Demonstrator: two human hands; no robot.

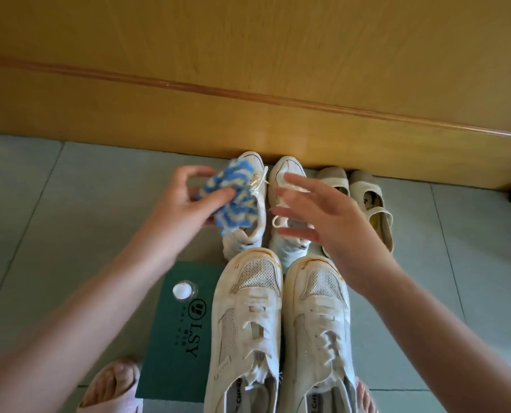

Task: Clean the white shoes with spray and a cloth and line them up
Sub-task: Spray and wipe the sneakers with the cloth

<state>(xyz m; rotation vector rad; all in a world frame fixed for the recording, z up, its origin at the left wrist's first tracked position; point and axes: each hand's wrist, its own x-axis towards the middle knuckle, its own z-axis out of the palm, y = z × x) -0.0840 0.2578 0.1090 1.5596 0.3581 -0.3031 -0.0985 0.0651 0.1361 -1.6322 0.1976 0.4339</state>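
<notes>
Blue-and-white cloth (pixel 233 198) was bunched in the left hand (pixel 185 201), fingers and thumb curled round it, held over the laces of the left small shoe (pixel 245 242). The right hand (pixel 322 216) was open, fingers spread and holding nothing, hovering over the right small shoe (pixel 288 168). Both stood side by side, toes at the wood panel (pixel 248 84), with beige flats (pixel 367 198) just beside them on the right. Nearer the person lay the two big shoes (pixel 248 317), close together, yellowed along their toe edges. A white-capped bottle (pixel 184 290), probably the spray, stood on a green box (pixel 173 353) to their left. The step looked like wiping the small pair, though whether the cloth touched the shoe could not be told. Next, the right hand would likely need to steady a shoe while the cloth rubbed, and the stained big pair seemed to want spray first.
</notes>
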